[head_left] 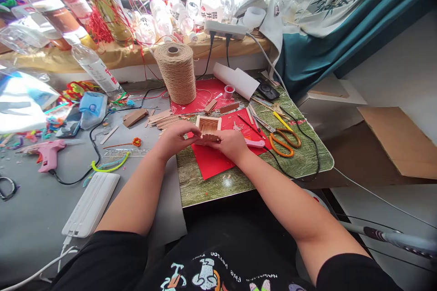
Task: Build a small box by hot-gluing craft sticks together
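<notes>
My right hand (232, 145) is closed on a small brown slatted wooden piece (210, 137), gripping its right side. At the piece's left end my left hand (179, 138) has its thumb and fingers drawn together in a pinch. Whatever lies between those fingertips is too small to make out. Just behind both hands stands a small box of pale wood strips (209, 122), its open side showing. Under the hands lies a red sheet (213, 163). A pink-handled tool (254, 143) rests right of my right hand. Thin wooden strips (164, 119) are heaped beyond my left hand.
Orange-handled scissors (283, 142) and a yellow pen-like tool (282, 121) lie at right. A large twine spool (175, 75) stands behind. Leftward are a pink glue gun (51, 152), a white power bank (91, 203) and trailing cables. A power strip (225, 30) sits on the ledge.
</notes>
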### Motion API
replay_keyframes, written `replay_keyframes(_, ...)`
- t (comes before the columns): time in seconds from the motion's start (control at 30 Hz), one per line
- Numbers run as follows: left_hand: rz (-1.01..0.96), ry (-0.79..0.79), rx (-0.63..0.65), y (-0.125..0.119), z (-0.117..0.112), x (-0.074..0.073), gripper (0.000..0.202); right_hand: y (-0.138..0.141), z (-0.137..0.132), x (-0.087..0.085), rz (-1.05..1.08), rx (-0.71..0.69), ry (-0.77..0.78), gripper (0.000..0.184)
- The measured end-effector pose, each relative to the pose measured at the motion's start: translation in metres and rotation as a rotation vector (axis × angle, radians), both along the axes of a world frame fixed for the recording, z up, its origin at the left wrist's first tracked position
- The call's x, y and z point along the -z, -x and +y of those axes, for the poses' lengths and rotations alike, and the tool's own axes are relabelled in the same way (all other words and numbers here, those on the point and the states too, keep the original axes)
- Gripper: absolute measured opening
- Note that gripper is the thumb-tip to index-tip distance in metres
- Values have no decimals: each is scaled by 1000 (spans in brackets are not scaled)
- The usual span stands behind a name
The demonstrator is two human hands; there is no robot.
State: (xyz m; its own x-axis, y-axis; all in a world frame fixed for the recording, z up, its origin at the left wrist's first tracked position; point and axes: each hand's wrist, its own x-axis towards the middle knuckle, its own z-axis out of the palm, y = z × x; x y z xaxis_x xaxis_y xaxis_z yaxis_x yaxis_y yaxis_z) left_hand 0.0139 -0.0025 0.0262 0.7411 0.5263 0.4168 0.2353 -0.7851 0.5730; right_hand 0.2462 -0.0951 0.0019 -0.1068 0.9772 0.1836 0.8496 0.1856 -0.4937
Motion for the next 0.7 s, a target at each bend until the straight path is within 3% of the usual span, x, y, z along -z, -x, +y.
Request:
replay_keyframes(0.1, 30, 8, -10, 2, 2, 1, 8, 0, 0, 0, 11, -9, -4, 42)
replay_keyframes(0.2, -49, 128, -62, 5, 5, 3, 11, 0, 0, 0, 12, -21, -16, 41)
replay_keyframes(0.37, -341, 385, -317, 17, 21, 10, 34, 0, 0, 1, -32, 17, -9, 40)
replay_keyframes(0.53, -16, 338, -525, 30, 32, 11, 29, 0, 0, 0, -22, 10, -3, 41)
replay_keyframes(0.7, 196, 134, -437, 32, 34, 18, 16, 0, 0, 0, -26, 8, -14, 41)
